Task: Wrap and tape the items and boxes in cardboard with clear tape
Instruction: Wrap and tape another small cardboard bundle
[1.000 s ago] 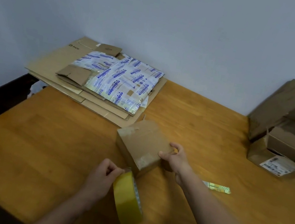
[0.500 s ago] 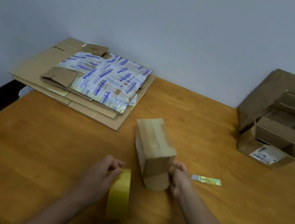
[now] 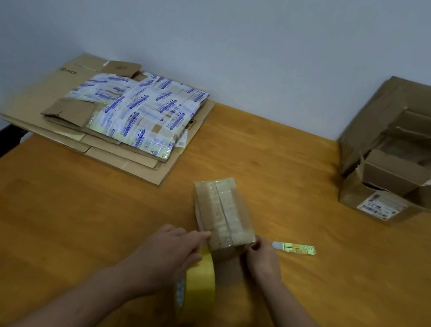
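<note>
A small cardboard box [image 3: 224, 213] stands on the wooden table [image 3: 84, 227] with its taped seam facing up. My left hand [image 3: 168, 249] holds a yellow-looking roll of tape [image 3: 198, 286] on edge just in front of the box, its fingers reaching to the box's near left corner. My right hand [image 3: 261, 259] grips the near right corner of the box. A glossy strip of tape runs from the roll up over the near end of the box.
A small patterned cutter [image 3: 294, 248] lies right of the box. A stack of flattened cardboard [image 3: 49, 95] with printed tape sits at the back left. Open brown boxes [image 3: 406, 155] stand at the back right against the wall.
The box was turned from lying flat to standing with its seam up. My left hand brought the roll up to the near end of the box. My right hand shifted to the near right corner.
</note>
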